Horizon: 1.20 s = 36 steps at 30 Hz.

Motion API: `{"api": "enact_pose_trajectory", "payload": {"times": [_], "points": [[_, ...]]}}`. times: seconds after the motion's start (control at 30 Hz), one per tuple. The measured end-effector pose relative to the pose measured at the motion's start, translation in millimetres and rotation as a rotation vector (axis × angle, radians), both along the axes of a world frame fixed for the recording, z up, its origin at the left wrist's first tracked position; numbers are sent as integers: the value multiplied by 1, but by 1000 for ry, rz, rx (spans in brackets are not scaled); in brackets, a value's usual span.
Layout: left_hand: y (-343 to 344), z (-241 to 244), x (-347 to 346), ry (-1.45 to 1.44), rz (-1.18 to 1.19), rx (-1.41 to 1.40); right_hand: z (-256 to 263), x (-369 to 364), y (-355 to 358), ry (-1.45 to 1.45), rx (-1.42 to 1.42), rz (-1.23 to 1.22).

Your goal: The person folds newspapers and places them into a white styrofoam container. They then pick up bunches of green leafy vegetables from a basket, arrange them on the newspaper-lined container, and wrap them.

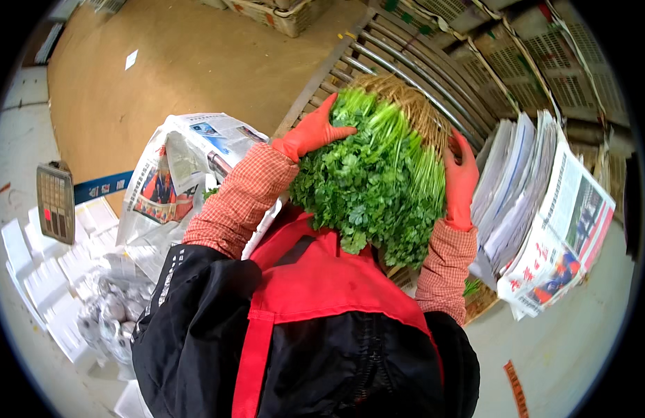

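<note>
A large bunch of leafy green herbs with brown roots, resembling cilantro [375, 172], lies before me, its roots at the far side and its leaves towards my red apron. My left hand [317, 130], in an orange-red rubber glove, rests against the upper left of the bunch with thumb and fingers spread. On the right side, my right hand [461, 170], gloved alike, presses along the stems near the roots; some fingertips are hidden behind them. Both hands hold the bunch between them.
A metal roller conveyor [364, 57] runs beyond the bunch, with stacked plastic crates [531, 62] at its right. Folded newspapers [557, 224] stand at the right. At the left are newspaper and plastic wrapping [171, 172], a scale's keypad display [56, 204], and white foam trays [51, 282].
</note>
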<state>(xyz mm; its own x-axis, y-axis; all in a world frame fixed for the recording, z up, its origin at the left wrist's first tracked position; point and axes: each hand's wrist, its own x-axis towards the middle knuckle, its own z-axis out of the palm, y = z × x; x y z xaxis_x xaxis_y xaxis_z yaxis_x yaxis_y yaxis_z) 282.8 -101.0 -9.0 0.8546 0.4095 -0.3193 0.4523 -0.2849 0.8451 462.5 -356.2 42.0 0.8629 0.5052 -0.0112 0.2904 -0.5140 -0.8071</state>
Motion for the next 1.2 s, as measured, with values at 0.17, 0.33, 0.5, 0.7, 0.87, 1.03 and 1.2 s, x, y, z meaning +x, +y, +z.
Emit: {"api": "enact_pose_trajectory", "payload": {"times": [0.17, 0.33, 0.5, 0.7, 0.87, 1.03, 1.2], "points": [[-11, 2, 1, -20, 128, -66, 19, 17, 105, 58, 37, 598], [-22, 15, 2, -69, 181, -23, -2, 28, 171, -85, -186, 1075], [-22, 13, 2, -91, 183, -28, -26, 26, 170, -425, -129, 1147], [-34, -6, 0, -15, 92, 222, -26, 58, 179, 755, 48, 436], [-31, -14, 3, -3, 45, 222, -69, 140, 144, 614, 480, -82], [4, 4, 19, 183, 86, 21, -21, 67, 66, 386, -56, 84], [14, -30, 53, 130, 53, -18, -50, -64, 79, -108, -59, 302]]}}
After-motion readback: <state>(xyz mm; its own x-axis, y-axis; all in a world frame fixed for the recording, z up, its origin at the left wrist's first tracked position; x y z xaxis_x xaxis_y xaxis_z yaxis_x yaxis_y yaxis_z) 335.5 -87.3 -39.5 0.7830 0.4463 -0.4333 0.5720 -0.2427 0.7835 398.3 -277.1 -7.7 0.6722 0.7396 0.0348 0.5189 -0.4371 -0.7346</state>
